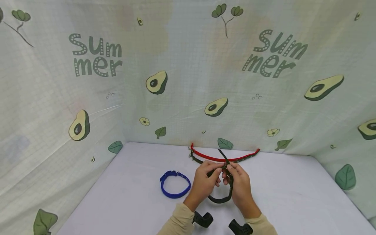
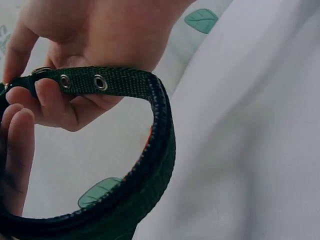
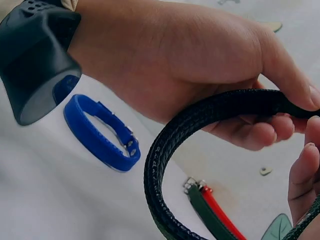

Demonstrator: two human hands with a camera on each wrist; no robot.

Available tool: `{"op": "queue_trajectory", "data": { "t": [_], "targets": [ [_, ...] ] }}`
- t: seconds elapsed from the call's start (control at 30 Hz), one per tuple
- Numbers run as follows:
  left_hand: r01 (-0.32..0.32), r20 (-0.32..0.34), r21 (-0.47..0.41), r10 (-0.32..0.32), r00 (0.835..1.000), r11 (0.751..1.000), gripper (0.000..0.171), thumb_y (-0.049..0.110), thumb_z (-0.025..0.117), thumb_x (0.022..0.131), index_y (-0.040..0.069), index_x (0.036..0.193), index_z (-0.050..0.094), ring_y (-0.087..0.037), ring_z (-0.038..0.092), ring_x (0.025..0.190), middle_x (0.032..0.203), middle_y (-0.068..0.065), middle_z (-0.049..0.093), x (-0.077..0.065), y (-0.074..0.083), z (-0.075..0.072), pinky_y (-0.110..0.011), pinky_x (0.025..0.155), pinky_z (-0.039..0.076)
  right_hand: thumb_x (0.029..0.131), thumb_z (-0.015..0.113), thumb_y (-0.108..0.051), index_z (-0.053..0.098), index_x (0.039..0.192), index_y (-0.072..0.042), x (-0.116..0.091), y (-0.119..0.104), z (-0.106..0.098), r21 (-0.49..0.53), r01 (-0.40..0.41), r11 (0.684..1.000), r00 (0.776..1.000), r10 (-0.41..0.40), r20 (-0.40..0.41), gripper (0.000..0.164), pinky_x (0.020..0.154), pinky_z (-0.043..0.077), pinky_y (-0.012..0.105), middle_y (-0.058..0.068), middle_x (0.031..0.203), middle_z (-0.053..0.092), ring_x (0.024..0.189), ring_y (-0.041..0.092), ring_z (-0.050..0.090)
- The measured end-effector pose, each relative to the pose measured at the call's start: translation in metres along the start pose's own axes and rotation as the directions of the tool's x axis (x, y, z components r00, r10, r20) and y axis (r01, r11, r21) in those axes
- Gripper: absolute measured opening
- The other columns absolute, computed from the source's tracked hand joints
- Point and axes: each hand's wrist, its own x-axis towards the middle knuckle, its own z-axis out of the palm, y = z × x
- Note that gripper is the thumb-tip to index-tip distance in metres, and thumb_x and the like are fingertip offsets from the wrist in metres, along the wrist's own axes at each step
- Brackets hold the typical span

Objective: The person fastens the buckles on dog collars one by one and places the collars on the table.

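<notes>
A dark green dog collar, bent into a loop, hangs between both hands. My left hand pinches it near the metal buckle, its fingertips close against those of the other hand. From the other side my right hand grips the strap between thumb and fingers. The strap's free end sticks up above the fingertips. In the left wrist view, metal eyelets show along the strap, and a metal ring sits by the fingers. Fingers partly cover the buckle.
Left of the hands, a buckled blue collar lies in a ring on the white table. Behind the hands lie a red collar and another green collar, stretched out side by side. A printed cloth hangs around the table.
</notes>
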Motion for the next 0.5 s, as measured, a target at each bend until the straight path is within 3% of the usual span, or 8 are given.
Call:
{"op": "queue_trajectory", "data": {
  "t": [0.2, 0.37, 0.5],
  "targets": [
    [-0.005, -0.001, 0.024, 0.005, 1.0, 1.0, 0.025, 0.011, 0.061, 0.101, 0.013, 0.122, 0.073, -0.011, 0.064, 0.062, 0.098, -0.003, 0.054, -0.0015, 0.0, 0.0039, -0.03, 0.056, 0.058, 0.107, 0.048, -0.017, 0.051, 0.12, 0.008, 0.0014, 0.0035, -0.0012, 0.076, 0.013, 0.997, 1.0, -0.014, 0.014, 0.028, 0.058, 0.051, 0.025, 0.009, 0.083, 0.06, 0.072, 0.016, 0.057],
    [-0.014, -0.013, 0.062, 0.015, 1.0, 0.998, 0.025, 0.006, 0.059, 0.101, 0.008, 0.123, 0.072, -0.018, 0.064, 0.061, 0.092, -0.005, 0.05, -0.001, -0.0013, 0.0069, -0.03, 0.051, 0.057, 0.108, 0.045, -0.015, 0.049, 0.119, 0.007, 0.0021, 0.0046, -0.0025, 0.101, 0.038, 0.994, 0.998, -0.042, 0.042, 0.024, 0.059, 0.051, 0.024, 0.009, 0.085, 0.06, 0.074, 0.016, 0.057],
    [-0.019, -0.025, 0.074, 0.021, 0.999, 0.997, 0.026, 0.004, 0.058, 0.101, 0.008, 0.122, 0.072, -0.02, 0.063, 0.059, 0.089, -0.006, 0.05, -0.0004, 0.0, 0.0079, -0.031, 0.049, 0.056, 0.108, 0.046, -0.018, 0.049, 0.118, 0.003, 0.002, 0.0036, -0.0039, 0.172, 0.016, 0.985, 0.995, -0.033, 0.096, 0.023, 0.061, 0.049, 0.024, 0.006, 0.088, 0.059, 0.077, 0.014, 0.055]
  ]
}}
